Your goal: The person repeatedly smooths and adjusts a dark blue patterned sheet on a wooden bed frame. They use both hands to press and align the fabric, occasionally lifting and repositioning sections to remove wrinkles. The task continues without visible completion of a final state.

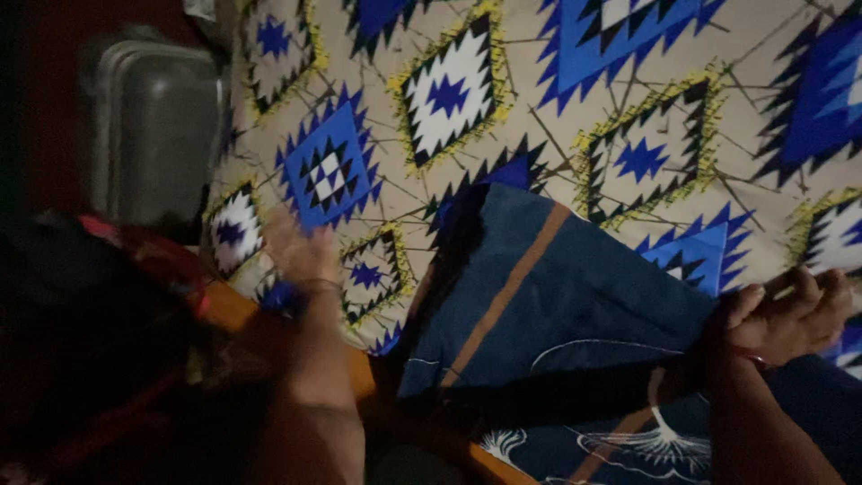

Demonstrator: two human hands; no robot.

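My left hand [298,250] rests flat and open on the diamond-patterned tan, blue and yellow cloth [575,117]. My right hand [790,314] is clenched on the edge of the dark blue cloth [575,305], its brown stripe [507,292] lying across the patterned one.

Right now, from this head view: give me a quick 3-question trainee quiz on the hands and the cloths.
1. True or false: the right hand grips the edge of the dark blue cloth.
2. Multiple choice: the left hand rests on
A. the grey case
B. the patterned cloth with blue and white diamonds
C. the dark blue cloth
3. Fill in: the stripe running across the dark blue cloth is ____ in colour.

Key
1. True; the fingers are closed over its edge.
2. B; it lies flat on the patterned cloth, with the grey case off to the side, untouched.
3. Brown.
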